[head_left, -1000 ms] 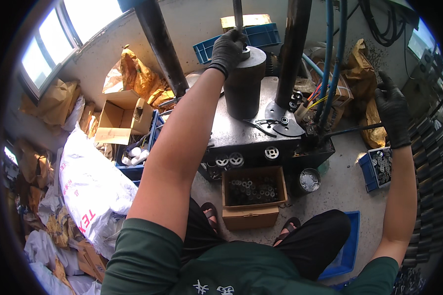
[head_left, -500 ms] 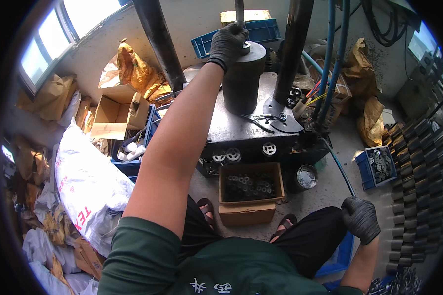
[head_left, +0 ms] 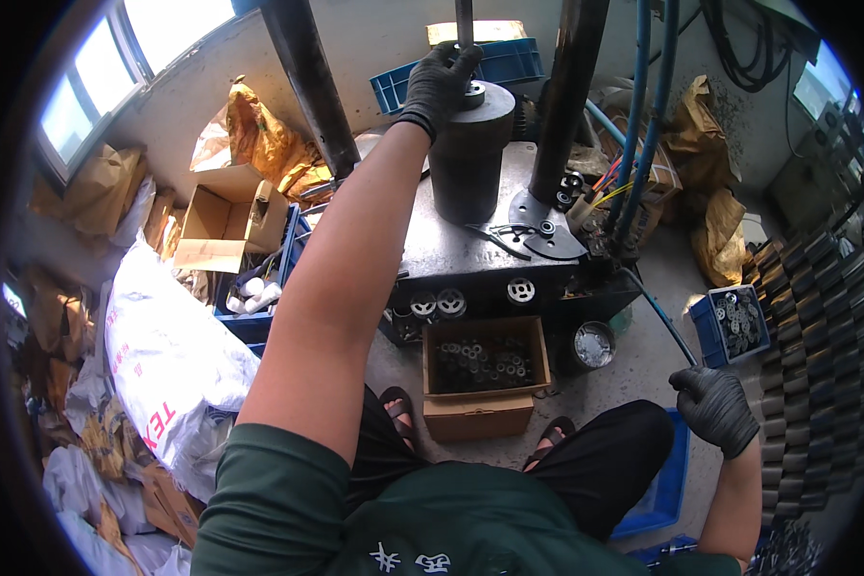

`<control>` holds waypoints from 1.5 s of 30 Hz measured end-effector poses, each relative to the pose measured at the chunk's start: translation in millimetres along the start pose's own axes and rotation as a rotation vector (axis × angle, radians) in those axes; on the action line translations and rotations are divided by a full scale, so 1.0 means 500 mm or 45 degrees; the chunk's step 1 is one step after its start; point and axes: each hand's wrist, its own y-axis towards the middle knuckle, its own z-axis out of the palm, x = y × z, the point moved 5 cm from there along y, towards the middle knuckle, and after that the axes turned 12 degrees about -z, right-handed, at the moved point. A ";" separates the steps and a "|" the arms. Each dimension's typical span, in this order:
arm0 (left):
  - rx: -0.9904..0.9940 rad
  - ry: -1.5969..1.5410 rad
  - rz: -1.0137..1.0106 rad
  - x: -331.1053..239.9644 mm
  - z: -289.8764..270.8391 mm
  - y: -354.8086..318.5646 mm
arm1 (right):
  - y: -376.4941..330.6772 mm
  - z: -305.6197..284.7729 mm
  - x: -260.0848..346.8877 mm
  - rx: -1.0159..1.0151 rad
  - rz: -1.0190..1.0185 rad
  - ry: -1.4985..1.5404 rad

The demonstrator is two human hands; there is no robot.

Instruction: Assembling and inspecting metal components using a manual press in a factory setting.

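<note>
My left hand (head_left: pixel 439 91), in a dark glove, reaches far forward, its fingers closed around the lower end of an upright metal rod (head_left: pixel 465 24). Directly beneath is a small dark ring (head_left: pixel 473 93) on top of a thick grey steel cylinder (head_left: pixel 468 173). That cylinder stands on the metal press table (head_left: pixel 422 252). My right hand (head_left: pixel 718 411), gloved too, is wrapped round the end of a long thin lever (head_left: pixel 664 319) at the right, which slants up to the press. Glove and fingers partly hide the rod's foot.
Two dark columns (head_left: pixel 307 86) flank the cylinder. A flat slotted plate (head_left: pixel 552 230) lies at the table's right corner. Below stands a cardboard box (head_left: pixel 480 420) of small metal parts, beside a metal can (head_left: pixel 595 346). A blue bin (head_left: pixel 710 331) and stacked metal cylinders (head_left: pixel 811 384) are at right; a white sack (head_left: pixel 168 355) is left.
My right hand has moved slightly up and to the right, and the lever's end with it. My left hand stays at the rod, its fingers slightly shifted.
</note>
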 end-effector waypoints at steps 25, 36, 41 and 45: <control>0.085 -0.111 -0.068 -0.005 0.002 -0.011 | 0.018 -0.020 -0.004 -0.094 0.038 0.033; 0.092 -0.152 -0.070 -0.002 0.007 -0.011 | 0.014 -0.007 -0.012 0.203 0.044 -0.006; 0.085 -0.133 -0.066 -0.003 0.004 -0.013 | 0.018 -0.003 -0.010 0.284 0.070 0.001; 0.096 -0.131 -0.109 0.000 0.009 -0.012 | 0.012 -0.005 -0.016 0.253 0.036 -0.015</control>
